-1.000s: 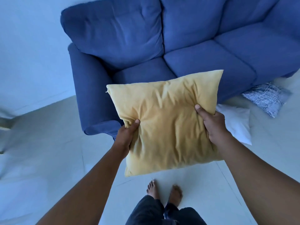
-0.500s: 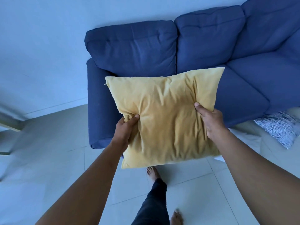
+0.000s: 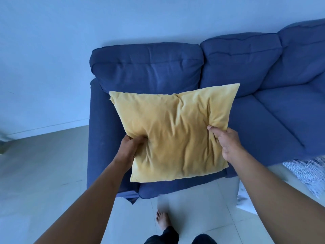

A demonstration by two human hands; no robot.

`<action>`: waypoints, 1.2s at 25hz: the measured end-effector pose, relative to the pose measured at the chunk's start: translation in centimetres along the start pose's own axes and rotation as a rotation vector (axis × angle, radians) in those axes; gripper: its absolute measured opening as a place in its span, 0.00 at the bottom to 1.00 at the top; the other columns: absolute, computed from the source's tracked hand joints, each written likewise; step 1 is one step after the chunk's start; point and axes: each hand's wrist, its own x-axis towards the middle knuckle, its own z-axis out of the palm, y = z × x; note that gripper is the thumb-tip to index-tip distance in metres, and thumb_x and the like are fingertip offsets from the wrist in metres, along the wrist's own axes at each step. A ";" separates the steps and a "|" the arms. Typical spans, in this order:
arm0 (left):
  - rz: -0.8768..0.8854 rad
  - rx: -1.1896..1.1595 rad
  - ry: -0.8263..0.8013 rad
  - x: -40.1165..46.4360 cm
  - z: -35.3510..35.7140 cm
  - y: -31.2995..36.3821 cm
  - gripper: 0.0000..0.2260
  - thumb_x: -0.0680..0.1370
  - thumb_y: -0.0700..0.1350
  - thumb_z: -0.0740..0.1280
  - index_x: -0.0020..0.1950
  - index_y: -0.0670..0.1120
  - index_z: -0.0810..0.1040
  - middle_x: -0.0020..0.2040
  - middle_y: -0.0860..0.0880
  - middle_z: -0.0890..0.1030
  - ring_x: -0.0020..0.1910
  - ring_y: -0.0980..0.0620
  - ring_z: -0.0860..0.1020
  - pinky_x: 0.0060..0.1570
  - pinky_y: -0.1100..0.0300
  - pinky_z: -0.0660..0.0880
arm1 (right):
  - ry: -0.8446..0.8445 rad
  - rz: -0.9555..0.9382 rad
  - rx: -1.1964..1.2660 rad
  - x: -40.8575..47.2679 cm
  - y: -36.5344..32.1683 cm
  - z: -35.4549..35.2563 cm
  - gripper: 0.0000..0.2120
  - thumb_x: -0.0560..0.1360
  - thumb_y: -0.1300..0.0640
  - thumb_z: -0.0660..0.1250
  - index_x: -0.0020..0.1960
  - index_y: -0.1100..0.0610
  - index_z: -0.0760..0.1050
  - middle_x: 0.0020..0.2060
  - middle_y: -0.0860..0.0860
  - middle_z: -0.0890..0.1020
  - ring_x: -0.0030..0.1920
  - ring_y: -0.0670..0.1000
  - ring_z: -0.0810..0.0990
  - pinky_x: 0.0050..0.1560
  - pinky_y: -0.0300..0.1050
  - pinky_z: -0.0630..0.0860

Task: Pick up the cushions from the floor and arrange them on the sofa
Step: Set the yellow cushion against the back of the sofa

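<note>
Left hand (image 3: 131, 147) and right hand (image 3: 226, 142) fingers clamped on yellow cushion (image 3: 173, 132) lower edges, mid-frame over blue sofa (image 3: 263, 120) left seat, patterned cushion (image 3: 309, 171) on floor (image 3: 44, 164) far right.

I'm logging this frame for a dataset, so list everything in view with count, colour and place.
yellow cushion: 1, yellow, held over the sofa's left seat
sofa: 1, dark blue, against the wall
patterned cushion: 1, blue and white, on the floor at the right edge
white cushion: 1, white, on the floor by the sofa front, mostly hidden by the right arm
floor: pale tiles
wall: pale
foot: 1, bare, bottom centre
left hand: grip on cushion's left edge
right hand: grip on cushion's right edge
</note>
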 end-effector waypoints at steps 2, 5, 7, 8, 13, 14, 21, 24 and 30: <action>0.008 -0.006 -0.002 1.8 -0.3 1.4 0.29 0.67 0.39 0.74 0.69 0.42 0.79 0.59 0.44 0.89 0.57 0.44 0.87 0.48 0.55 0.83 | -0.017 0.008 -0.021 1.8 -1.0 1.6 0.08 0.70 0.57 0.81 0.47 0.54 0.84 0.48 0.52 0.89 0.54 0.57 0.87 0.64 0.58 0.81; 0.020 -0.007 -0.002 4.6 -0.4 2.9 0.31 0.66 0.37 0.75 0.70 0.42 0.78 0.60 0.44 0.88 0.57 0.44 0.87 0.47 0.56 0.83 | -0.023 0.023 -0.032 4.9 -2.3 3.3 0.09 0.70 0.61 0.80 0.48 0.55 0.84 0.49 0.54 0.89 0.54 0.59 0.87 0.65 0.62 0.81; 0.020 -0.003 0.003 6.6 -0.3 3.7 0.30 0.66 0.38 0.75 0.69 0.43 0.79 0.60 0.45 0.88 0.58 0.44 0.87 0.49 0.55 0.83 | -0.028 0.033 -0.040 7.3 -3.0 4.3 0.11 0.69 0.62 0.79 0.49 0.56 0.83 0.51 0.55 0.89 0.55 0.60 0.87 0.65 0.62 0.81; 0.018 0.001 0.008 7.5 -0.2 4.0 0.30 0.67 0.39 0.75 0.69 0.43 0.79 0.60 0.45 0.88 0.59 0.44 0.86 0.52 0.52 0.82 | -0.028 0.034 -0.044 8.3 -3.4 4.7 0.11 0.69 0.63 0.79 0.49 0.56 0.83 0.51 0.55 0.89 0.55 0.59 0.87 0.65 0.62 0.81; -0.005 -0.013 0.102 12.0 1.5 5.6 0.29 0.67 0.39 0.76 0.69 0.45 0.79 0.60 0.45 0.88 0.61 0.43 0.85 0.61 0.45 0.81 | -0.076 0.079 -0.067 14.6 -5.1 6.8 0.12 0.69 0.64 0.79 0.50 0.56 0.82 0.50 0.55 0.88 0.56 0.60 0.87 0.63 0.60 0.81; -0.009 -0.013 0.124 13.3 1.9 5.9 0.29 0.67 0.39 0.76 0.69 0.44 0.79 0.61 0.45 0.88 0.61 0.43 0.85 0.60 0.46 0.81 | -0.081 0.086 -0.077 16.0 -5.5 7.2 0.13 0.69 0.64 0.78 0.52 0.57 0.82 0.51 0.55 0.88 0.55 0.60 0.87 0.63 0.60 0.81; -0.032 -0.081 0.270 21.7 3.0 6.2 0.33 0.63 0.32 0.74 0.69 0.41 0.79 0.60 0.44 0.88 0.57 0.45 0.86 0.50 0.53 0.82 | -0.077 0.117 -0.045 25.3 -5.8 11.3 0.13 0.68 0.69 0.75 0.49 0.57 0.79 0.57 0.62 0.86 0.57 0.63 0.86 0.63 0.62 0.82; -0.049 -0.077 0.316 24.9 2.7 6.1 0.31 0.63 0.31 0.73 0.67 0.40 0.80 0.55 0.46 0.89 0.54 0.47 0.87 0.47 0.55 0.83 | -0.114 0.106 -0.018 28.3 -5.2 12.8 0.14 0.68 0.72 0.72 0.47 0.55 0.80 0.51 0.55 0.88 0.52 0.56 0.88 0.55 0.53 0.84; -0.075 0.009 0.377 32.0 1.0 3.8 0.26 0.65 0.32 0.74 0.62 0.45 0.81 0.56 0.47 0.88 0.53 0.47 0.86 0.51 0.53 0.84 | -0.169 0.101 -0.101 33.8 -2.1 15.6 0.16 0.70 0.69 0.75 0.45 0.49 0.78 0.44 0.46 0.86 0.44 0.47 0.85 0.41 0.43 0.78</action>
